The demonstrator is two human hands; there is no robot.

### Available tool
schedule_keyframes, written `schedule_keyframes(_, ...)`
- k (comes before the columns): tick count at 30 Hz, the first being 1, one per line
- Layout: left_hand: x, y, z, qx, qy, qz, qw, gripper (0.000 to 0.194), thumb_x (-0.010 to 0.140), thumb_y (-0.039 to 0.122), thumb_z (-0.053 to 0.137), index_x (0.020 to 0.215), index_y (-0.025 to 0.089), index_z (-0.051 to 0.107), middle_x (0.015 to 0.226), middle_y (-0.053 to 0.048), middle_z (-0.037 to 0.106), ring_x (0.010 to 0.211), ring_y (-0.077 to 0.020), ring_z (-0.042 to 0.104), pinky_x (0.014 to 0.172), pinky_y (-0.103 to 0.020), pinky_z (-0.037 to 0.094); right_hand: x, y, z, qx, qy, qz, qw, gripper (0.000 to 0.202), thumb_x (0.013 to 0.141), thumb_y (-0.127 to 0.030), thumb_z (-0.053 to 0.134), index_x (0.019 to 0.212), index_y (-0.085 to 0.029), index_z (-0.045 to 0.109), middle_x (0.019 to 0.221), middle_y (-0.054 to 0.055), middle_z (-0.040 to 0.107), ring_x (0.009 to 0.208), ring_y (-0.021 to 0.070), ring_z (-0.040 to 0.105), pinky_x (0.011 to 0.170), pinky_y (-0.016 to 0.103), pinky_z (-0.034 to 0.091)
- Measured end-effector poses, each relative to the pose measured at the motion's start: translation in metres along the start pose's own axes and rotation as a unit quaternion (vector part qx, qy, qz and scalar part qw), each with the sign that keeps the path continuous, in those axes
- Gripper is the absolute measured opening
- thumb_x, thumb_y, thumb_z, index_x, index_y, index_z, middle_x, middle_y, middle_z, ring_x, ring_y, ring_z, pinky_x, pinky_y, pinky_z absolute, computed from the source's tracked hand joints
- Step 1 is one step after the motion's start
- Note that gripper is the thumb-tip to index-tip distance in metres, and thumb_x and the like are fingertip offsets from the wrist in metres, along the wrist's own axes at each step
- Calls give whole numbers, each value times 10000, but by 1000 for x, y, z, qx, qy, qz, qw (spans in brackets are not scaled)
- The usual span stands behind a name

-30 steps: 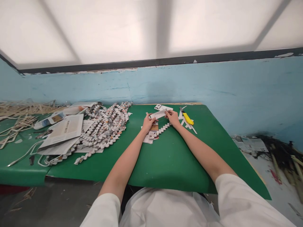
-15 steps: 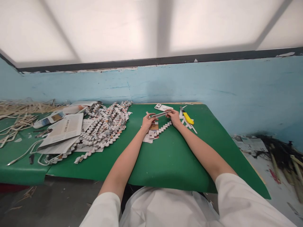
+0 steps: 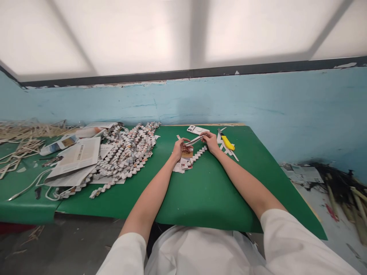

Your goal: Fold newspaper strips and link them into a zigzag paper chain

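Note:
A narrow strip of printed paper (image 3: 194,141) is stretched between my two hands, a little above the table. My left hand (image 3: 179,148) pinches its left end, and my right hand (image 3: 210,141) grips the other end between thumb and fingers. The strip slants, its right end farther from me. Beneath my hands lie small paper pieces (image 3: 179,167) and a short zigzag chain of folded paper (image 3: 199,154). Fine creases in the strip are too small to make out.
Behind my hands lies a white phone (image 3: 197,130). A yellow utility knife (image 3: 228,142) rests on paper strips to the right. Leftward on the green table (image 3: 200,202) are a heap of folded paper chains (image 3: 129,149), newspaper sheets (image 3: 78,156), a white cable (image 3: 27,187) and thin wooden sticks (image 3: 23,151).
The paper strip has tilted more, its left end dropping lower and nearer to me. Both hands keep hold of it and have shifted only slightly.

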State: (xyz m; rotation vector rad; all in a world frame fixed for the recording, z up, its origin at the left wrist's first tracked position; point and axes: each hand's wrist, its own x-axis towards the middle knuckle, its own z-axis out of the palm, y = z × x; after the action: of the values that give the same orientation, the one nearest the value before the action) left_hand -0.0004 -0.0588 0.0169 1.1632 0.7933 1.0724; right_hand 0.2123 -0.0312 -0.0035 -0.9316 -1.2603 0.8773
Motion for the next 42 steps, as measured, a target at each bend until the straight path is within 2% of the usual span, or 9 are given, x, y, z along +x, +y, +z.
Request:
schedule_keyframes(3, 0, -1, 3, 53, -10, -14, 998, 491, 905, 557, 559, 1135, 130, 636, 753, -105, 753, 493, -159, 608, 541, -287, 504, -4, -6, 2, -25, -36, -26, 999, 142, 778, -266, 584, 809, -185, 698, 655, 7, 614, 584, 156, 547, 594, 292, 453)
schedule_keyframes(6, 1, -3, 7, 149, -29, -21, 988, 483, 836, 514, 708, 1106, 114, 703, 784, -101, 761, 533, -149, 600, 540, -263, 478, -9, -12, 6, -55, -55, -48, 996, 157, 827, -307, 594, 820, -187, 694, 679, 18, 619, 604, 168, 557, 613, 308, 463)
schedule_keyframes(9, 1, -6, 8, 183, -34, -9, 982, 466, 826, 533, 721, 1013, 106, 739, 790, -100, 754, 545, -142, 593, 521, -252, 456, -12, -17, 11, -73, -40, -49, 995, 266, 886, -368, 590, 1055, -193, 696, 649, 5, 595, 580, 174, 535, 600, 313, 459)
schedule_keyframes(12, 4, -11, 4, 144, -20, 6, 989, 482, 815, 558, 727, 986, 108, 716, 745, -80, 726, 532, -131, 589, 535, -251, 474, -15, -21, 17, -74, -2, -38, 997, 419, 949, -486, 535, 1227, -186, 627, 667, 19, 627, 570, 185, 536, 590, 318, 464)
schedule_keyframes(15, 8, -15, 0, 91, -10, 18, 996, 490, 809, 569, 730, 985, 115, 686, 753, -66, 707, 516, -116, 578, 531, -250, 490, -19, -25, 25, -101, 28, -33, 994, 499, 956, -602, 493, 1167, -177, 644, 749, 68, 694, 621, 204, 581, 609, 320, 474)
schedule_keyframes(17, 10, -18, -2, 74, -6, 24, 997, 490, 813, 575, 722, 995, 122, 672, 784, -64, 706, 525, -116, 588, 522, -248, 494, -23, -26, 31, -145, 30, -37, 988, 506, 919, -645, 539, 1014, -172, 693, 769, 84, 715, 663, 219, 610, 628, 316, 471)
schedule_keyframes(21, 11, -21, -4, 97, -15, 40, 994, 467, 841, 553, 700, 1028, 128, 651, 782, -57, 706, 535, -121, 605, 528, -248, 498, -28, -25, 37, -211, -23, -39, 976, 543, 922, -652, 531, 709, -178, 690, 711, 60, 712, 661, 216, 617, 678, 318, 462)
schedule_keyframes(34, 6, -17, 5, 183, -10, 65, 981, 443, 832, 591, 684, 964, 174, 616, 511, 63, 511, 427, -92, 453, 462, -214, 364, -24, -22, 34, -129, -49, -41, 990, 478, 888, -619, 587, 785, -163, 692, 745, 43, 685, 729, 215, 605, 688, 300, 466)
schedule_keyframes(42, 1, -12, 7, 200, -18, 33, 979, 464, 845, 607, 653, 948, 154, 648, 658, 0, 653, 446, -90, 497, 441, -212, 356, -20, -17, 32, -144, -8, -20, 989, 577, 864, -694, 570, 585, -193, 510, 565, 0, 480, 587, 152, 427, 567, 285, 363)
